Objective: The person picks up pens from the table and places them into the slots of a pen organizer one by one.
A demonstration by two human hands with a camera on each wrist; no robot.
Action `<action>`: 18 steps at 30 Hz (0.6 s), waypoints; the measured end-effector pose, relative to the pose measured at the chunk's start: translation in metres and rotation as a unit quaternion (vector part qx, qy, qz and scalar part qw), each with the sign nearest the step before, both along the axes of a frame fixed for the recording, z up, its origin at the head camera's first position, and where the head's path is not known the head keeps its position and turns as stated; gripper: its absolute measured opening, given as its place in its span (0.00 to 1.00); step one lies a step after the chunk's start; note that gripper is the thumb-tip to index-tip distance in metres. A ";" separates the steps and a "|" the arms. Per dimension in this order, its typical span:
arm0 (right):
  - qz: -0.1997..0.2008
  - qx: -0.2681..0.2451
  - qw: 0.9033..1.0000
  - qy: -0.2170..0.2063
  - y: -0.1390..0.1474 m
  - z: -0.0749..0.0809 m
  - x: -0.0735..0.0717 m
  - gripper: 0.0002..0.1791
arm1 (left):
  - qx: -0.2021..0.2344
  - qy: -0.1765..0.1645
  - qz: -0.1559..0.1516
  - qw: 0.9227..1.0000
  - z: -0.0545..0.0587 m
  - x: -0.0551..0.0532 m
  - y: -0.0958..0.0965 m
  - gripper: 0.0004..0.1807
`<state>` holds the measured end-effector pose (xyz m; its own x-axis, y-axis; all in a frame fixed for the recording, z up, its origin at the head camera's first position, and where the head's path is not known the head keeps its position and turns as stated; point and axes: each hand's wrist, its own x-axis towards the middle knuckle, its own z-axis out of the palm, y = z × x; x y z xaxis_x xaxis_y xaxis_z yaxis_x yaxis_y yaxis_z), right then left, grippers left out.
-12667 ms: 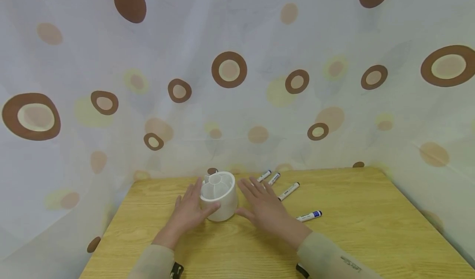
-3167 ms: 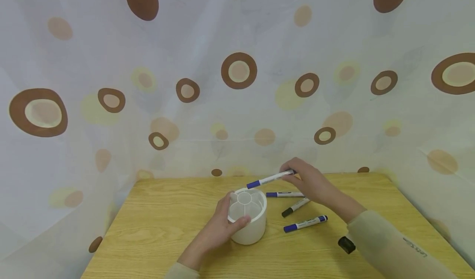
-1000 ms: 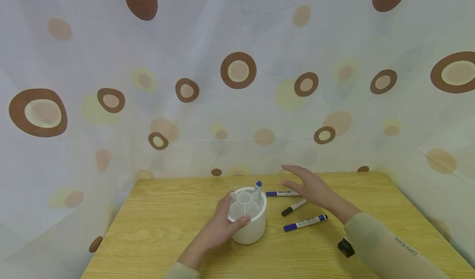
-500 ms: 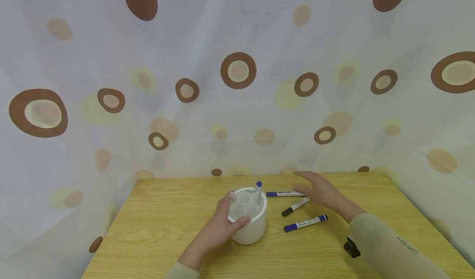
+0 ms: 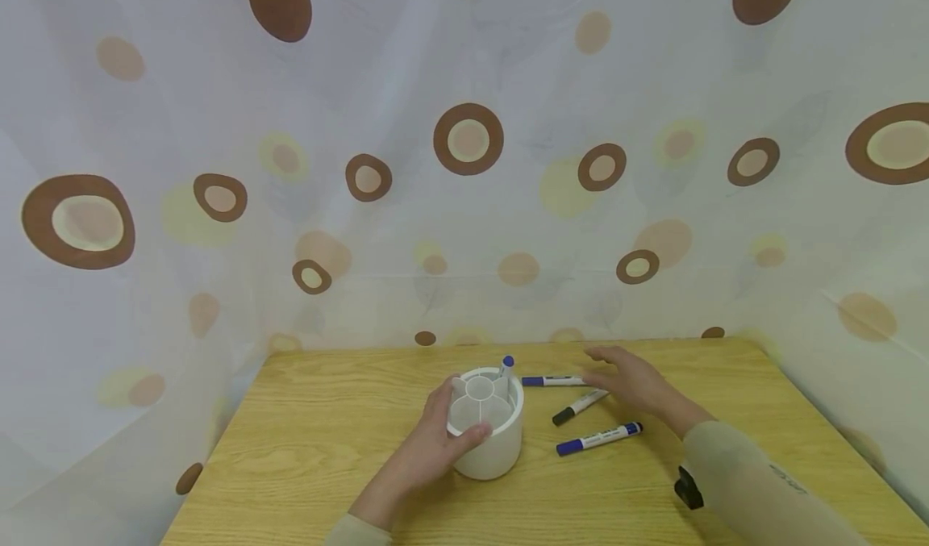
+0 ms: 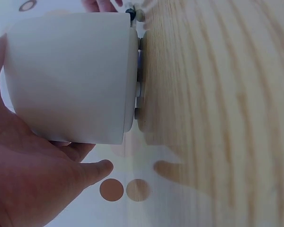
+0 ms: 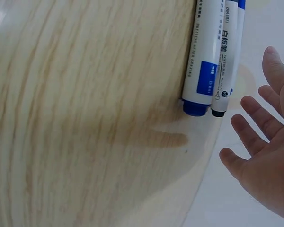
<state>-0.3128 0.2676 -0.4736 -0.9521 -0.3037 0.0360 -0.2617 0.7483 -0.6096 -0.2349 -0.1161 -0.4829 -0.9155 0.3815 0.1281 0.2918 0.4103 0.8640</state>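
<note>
Done: 1 marker (image 5: 507,365) stood in holder (image 5: 495,453) | Apparently remaining: 3 loose markers (image 5: 599,439) between holder and right edge of surface (image 5: 772,401) | Left hand (image 5: 433,439) gripped holder; right hand (image 5: 637,381) was empty, fingers extended

Room above near marker (image 5: 598,439): unobstructed. Rear marker (image 5: 555,381) and black-capped marker (image 5: 585,403): outer ends screened by right hand (image 5: 633,385). White holder (image 5: 489,453): left flank blocked by left hand (image 5: 430,439); standing marker (image 5: 507,363) obstructs far-right compartment; central compartment (image 5: 480,389) passable from above. Tabletop (image 5: 305,441), left portion: free passage.
</note>
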 end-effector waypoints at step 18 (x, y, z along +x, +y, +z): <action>-0.001 -0.003 1.000 -0.001 0.009 -0.018 -0.012 0.30 | -0.005 -0.016 0.003 1.000 0.001 0.002 0.000 0.53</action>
